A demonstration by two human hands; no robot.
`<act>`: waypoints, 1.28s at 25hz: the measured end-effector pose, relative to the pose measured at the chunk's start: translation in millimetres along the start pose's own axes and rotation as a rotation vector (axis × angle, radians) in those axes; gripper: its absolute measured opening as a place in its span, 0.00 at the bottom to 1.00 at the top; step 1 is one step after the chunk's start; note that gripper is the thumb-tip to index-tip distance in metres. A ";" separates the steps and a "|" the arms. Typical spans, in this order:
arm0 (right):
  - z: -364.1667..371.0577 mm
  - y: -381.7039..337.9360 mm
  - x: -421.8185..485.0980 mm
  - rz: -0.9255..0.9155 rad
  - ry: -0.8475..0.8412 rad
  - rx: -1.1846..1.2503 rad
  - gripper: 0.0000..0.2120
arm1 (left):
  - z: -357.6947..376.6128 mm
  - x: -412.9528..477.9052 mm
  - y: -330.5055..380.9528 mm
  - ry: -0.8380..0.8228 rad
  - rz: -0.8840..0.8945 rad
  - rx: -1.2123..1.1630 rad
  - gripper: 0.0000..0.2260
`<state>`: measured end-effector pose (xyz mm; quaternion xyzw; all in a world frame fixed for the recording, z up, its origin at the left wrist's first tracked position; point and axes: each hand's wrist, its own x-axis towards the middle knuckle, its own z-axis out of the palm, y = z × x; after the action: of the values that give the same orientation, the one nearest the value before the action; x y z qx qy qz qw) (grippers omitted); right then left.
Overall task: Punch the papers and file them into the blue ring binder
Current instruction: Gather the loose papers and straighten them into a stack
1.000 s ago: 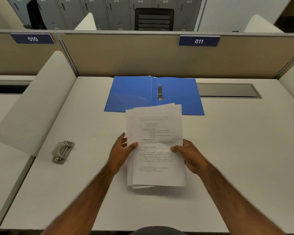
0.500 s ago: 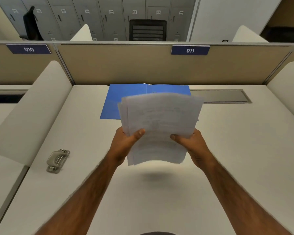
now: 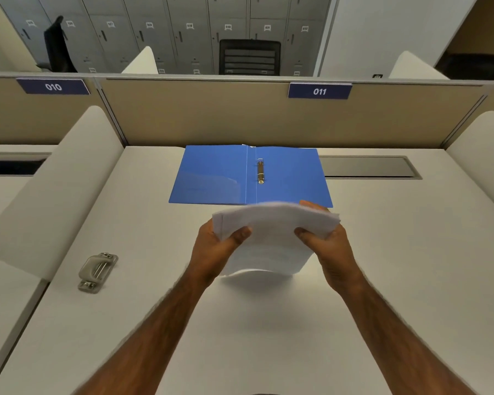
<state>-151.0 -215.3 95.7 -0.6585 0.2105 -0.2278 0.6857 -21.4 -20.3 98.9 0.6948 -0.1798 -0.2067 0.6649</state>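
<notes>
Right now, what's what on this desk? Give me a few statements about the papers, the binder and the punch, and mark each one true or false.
1. The left hand and right hand both hold the stack of papers, on the near side of the blue ring binder. True.
2. The binder is closed. False: it lies open and flat on the desk, with its rings showing.
3. The hole punch lies on the desk, left of the hands, with nothing touching it. True.
4. The papers are threaded onto the rings. False: the rings are bare, and the papers are held up off the desk.
</notes>
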 end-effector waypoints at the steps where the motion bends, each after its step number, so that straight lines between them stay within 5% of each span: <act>1: -2.2 6.9 -0.7 0.024 -0.019 -0.027 0.21 | 1.0 -0.6 -3.6 -0.018 -0.028 0.016 0.13; 5: -5.4 24.1 -5.7 0.117 0.022 -0.154 0.13 | 12.6 -3.0 -7.5 0.019 -0.046 0.042 0.05; 8: -18.4 28.5 -5.6 0.133 0.169 -0.173 0.05 | 10.2 5.6 2.4 0.069 -0.057 -0.278 0.08; 10: -26.6 38.1 -9.9 0.229 0.240 0.105 0.10 | 2.7 13.7 5.7 0.062 -0.003 -0.497 0.14; 13: -13.2 51.4 -22.9 0.364 0.061 0.575 0.15 | 5.2 19.2 6.0 0.058 0.001 -0.652 0.19; 16: 6.6 44.2 -19.4 0.361 0.017 0.586 0.23 | 13.1 9.7 1.6 0.125 -0.046 -0.661 0.19; 19: -7.1 26.3 -13.2 0.384 0.120 0.365 0.18 | -21.3 7.8 5.6 0.211 -0.055 -0.735 0.20; 25: -29.1 14.0 -7.5 0.320 0.002 0.046 0.12 | -65.1 18.4 4.8 -0.189 -0.264 -0.085 0.16; 29: -12.5 8.8 -5.4 0.146 0.093 0.039 0.11 | -35.2 10.2 1.1 0.022 -0.074 -0.003 0.11; 32: -10.4 14.7 -8.7 0.132 0.089 0.028 0.15 | -38.2 7.8 -12.5 0.024 0.035 0.072 0.19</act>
<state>-163.6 -218.1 80.5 -0.6228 0.2804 -0.2142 0.6983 5.0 8.7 87.1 0.7176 -0.1910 -0.1801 0.6451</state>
